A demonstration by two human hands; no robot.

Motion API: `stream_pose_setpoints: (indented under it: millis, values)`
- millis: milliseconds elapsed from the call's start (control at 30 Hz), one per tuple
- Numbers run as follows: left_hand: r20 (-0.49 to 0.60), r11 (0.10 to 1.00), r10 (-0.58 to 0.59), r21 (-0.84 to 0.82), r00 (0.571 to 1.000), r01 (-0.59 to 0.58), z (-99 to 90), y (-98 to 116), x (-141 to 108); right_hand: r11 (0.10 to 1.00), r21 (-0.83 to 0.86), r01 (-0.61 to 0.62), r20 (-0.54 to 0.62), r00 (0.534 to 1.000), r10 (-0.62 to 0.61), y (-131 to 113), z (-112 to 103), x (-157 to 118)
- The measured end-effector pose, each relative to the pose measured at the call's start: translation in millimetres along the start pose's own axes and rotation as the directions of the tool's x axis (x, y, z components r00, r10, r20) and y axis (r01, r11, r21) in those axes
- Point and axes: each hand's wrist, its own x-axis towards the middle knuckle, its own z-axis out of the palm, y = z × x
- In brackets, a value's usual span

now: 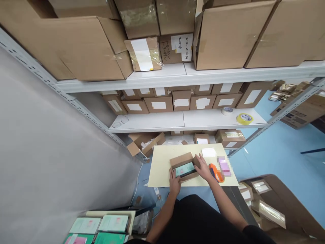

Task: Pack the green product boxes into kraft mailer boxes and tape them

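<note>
A small open cardboard box [181, 159] rests on the pale yellow tabletop in front of me. Inside it lies a mint-green pack [185, 169] with a small reddish mark on top. My left hand [174, 183] grips the near left corner of the box, its fingertips at the rim. On the opposite side, my right hand [202, 167] holds the right end, with fingers over the flap there. Right of that hand lies an orange and blue tape dispenser [215, 173]. A stack of white labels [208, 152] sits behind it.
A blurred pinkish-purple item [223, 166] lies at the table's right. Shelves ahead carry boxes, plus tape rolls [244, 118] and glasses [120, 121]. Mint and green packs [85, 225] fill a container at lower left. A large carton [281, 193] with taped parcels stands at right.
</note>
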Motion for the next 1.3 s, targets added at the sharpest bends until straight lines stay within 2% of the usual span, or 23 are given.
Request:
stream_pose_setpoints:
  millis: [133,267,367,467,633,767,933,1033,1200,1300]
  values:
    - [-0.021,0.998,-0.049,-0.045,0.999,0.048,12.1,14,-42,0.995,0.076,0.058,0.052,0.997,-0.062,10,-9,-26]
    - [-0.090,0.987,-0.143,-0.088,0.986,0.135,23.2,20,-109,0.978,0.167,0.124,0.086,0.986,-0.140,10,3,-39]
    - [-0.172,0.970,-0.218,-0.142,0.961,0.195,26.7,21,-166,0.962,0.212,0.173,0.144,0.968,-0.205,-6,21,-45]
    - [-0.275,0.952,-0.294,-0.167,0.915,0.256,24.8,20,-220,0.934,0.254,0.251,0.262,0.912,-0.316,-40,41,-54]
    - [-0.456,0.916,-0.402,-0.189,0.794,0.355,21.3,10,-296,0.876,0.327,0.353,0.410,0.783,-0.469,-119,79,-83]
    - [-0.519,0.886,-0.463,-0.244,0.719,0.395,17.4,0,-349,0.819,0.382,0.428,0.477,0.668,-0.571,-178,110,-124]
    - [-0.531,0.861,-0.508,-0.336,0.678,0.382,6.1,-18,-424,0.754,0.471,0.458,0.536,0.531,-0.657,-251,149,-204]
    - [-0.518,0.835,-0.548,-0.391,0.657,0.388,5.5,-30,-478,0.711,0.543,0.447,0.577,0.417,-0.703,-293,177,-261]
    - [-0.526,0.775,-0.631,-0.463,0.571,0.430,23.4,-43,-568,0.647,0.611,0.456,0.631,0.214,-0.746,-344,232,-348]
    - [-0.504,0.725,-0.689,-0.501,0.521,0.473,37.3,-47,-614,0.585,0.598,0.548,0.654,0.088,-0.751,-365,272,-388]
